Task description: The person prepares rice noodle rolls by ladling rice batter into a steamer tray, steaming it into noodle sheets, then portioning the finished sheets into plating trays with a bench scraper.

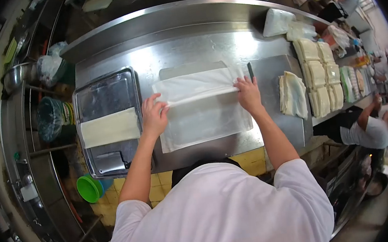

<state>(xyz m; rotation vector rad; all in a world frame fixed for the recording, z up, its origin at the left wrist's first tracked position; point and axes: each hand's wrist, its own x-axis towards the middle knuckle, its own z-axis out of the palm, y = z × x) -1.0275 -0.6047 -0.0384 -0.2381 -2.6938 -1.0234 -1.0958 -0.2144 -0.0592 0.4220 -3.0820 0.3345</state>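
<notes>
A thin, translucent whitish sheet [206, 122], which looks like plastic, lies on the steel table in front of me. Its far part is folded over into a whiter, creased band. My left hand [155, 116] grips the left end of this fold between thumb and fingers. At the right end, my right hand [249, 96] pinches the bunched edge. To the left, a metal tray [107, 89] holds a pale folded strip [110, 127], perhaps dough, and a cleaver [109, 162].
Right of the sheet lie a dark flat bar [251, 71], a folded cloth [292, 93] and stacked pale packets [316, 69]. Plastic bags [279, 22] sit at the far right. A green bucket [89, 188] stands below the tray. A co-worker [367, 127] is at the right.
</notes>
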